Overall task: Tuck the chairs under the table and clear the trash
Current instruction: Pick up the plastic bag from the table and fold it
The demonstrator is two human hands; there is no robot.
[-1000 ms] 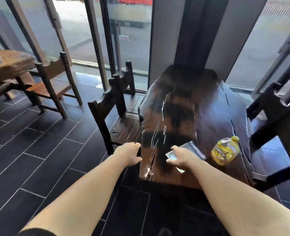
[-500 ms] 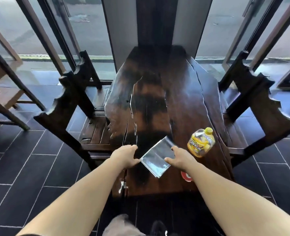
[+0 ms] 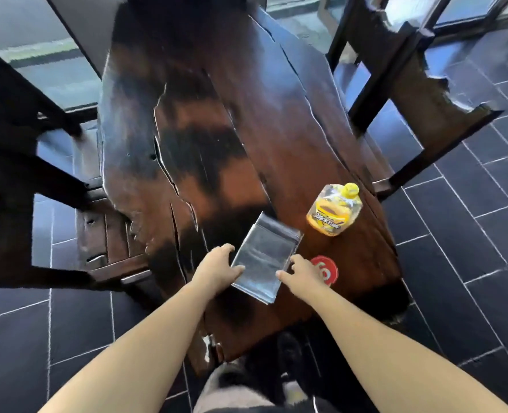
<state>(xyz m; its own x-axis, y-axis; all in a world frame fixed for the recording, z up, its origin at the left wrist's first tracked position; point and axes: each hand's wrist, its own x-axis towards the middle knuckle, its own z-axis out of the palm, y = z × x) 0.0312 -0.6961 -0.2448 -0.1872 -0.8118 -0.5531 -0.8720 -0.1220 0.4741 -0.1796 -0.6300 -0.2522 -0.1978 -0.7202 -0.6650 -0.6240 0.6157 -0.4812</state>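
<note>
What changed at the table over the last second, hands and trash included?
The left hand left the table's edge near the chair and came across to the silver bag; the right hand shifted to its other side, so both now flank it, fingers spread on its edges. The bag still lies flat. The yellow bottle, red disc and table stayed put.

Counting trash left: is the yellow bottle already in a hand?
No, the yellow bottle stands alone on the table, beyond both hands.
</note>
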